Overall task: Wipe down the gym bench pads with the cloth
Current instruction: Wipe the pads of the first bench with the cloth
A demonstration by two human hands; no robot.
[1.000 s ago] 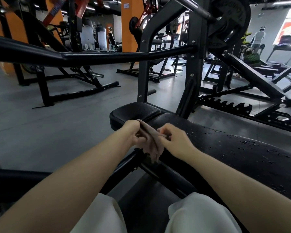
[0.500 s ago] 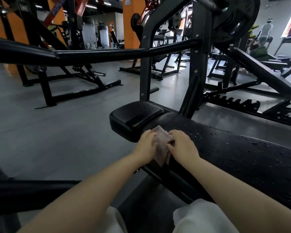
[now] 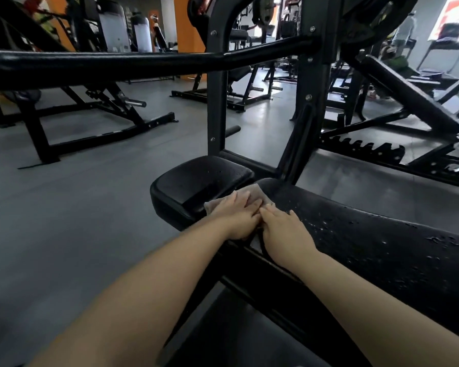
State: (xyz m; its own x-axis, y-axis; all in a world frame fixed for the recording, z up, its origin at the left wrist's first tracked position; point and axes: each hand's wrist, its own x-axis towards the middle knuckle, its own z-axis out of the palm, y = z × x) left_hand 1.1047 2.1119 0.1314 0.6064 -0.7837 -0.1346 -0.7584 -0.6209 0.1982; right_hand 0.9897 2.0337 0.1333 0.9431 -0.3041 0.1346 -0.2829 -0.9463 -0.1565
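A pale grey-pink cloth (image 3: 252, 195) lies spread over the gap between the small black seat pad (image 3: 196, 178) and the long black bench pad (image 3: 382, 250). My left hand (image 3: 236, 213) presses flat on the cloth with straight fingers. Right beside it, my right hand (image 3: 284, 229) rests on the near end of the long pad, its fingertips at the cloth's edge. Water droplets speckle the long pad and the seat pad.
A thick black bar (image 3: 143, 62) crosses above the bench, fixed to black uprights (image 3: 217, 102) just behind the seat pad. A notched adjuster rail (image 3: 361, 149) lies on the grey floor to the right. Other machines and a distant person (image 3: 406, 30) stand further back.
The cloth, held bunched between both hands above the bench edge, has been laid out flat on the pads. Both hands moved forward, and the left now presses on it.
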